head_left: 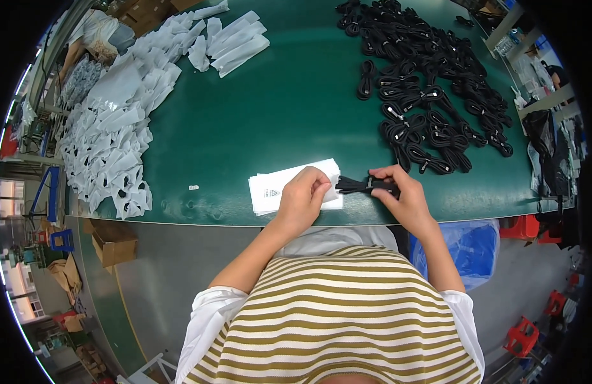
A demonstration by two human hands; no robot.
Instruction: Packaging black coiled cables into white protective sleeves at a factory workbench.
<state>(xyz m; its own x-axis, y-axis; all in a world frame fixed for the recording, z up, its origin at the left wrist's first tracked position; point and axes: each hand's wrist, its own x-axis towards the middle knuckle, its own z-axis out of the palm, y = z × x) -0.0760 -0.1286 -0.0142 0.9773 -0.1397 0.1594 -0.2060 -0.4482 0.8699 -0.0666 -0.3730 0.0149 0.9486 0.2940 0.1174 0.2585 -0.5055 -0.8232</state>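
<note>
A small stack of flat white plastic bags (pixel 265 193) lies at the front edge of the green table, with a dark printed mark on the top one. My left hand (pixel 302 200) pinches the right-hand, open end of the top bag between thumb and fingers. From the right, my right hand (pixel 410 200) grips a coiled black cable (pixel 352 185) by its middle. The cable's left end is at the bag's mouth; whether it is inside, I cannot tell. Part of the coil is hidden by my right fingers.
Many bundled black cables (pixel 430 86) cover the table's right side. A heap of white bags (pixel 113 121) runs along the left, with more bags (pixel 241 41) behind. One small white piece (pixel 193 187) lies left of the stack. A lined blue bin (pixel 472 253) stands below the edge.
</note>
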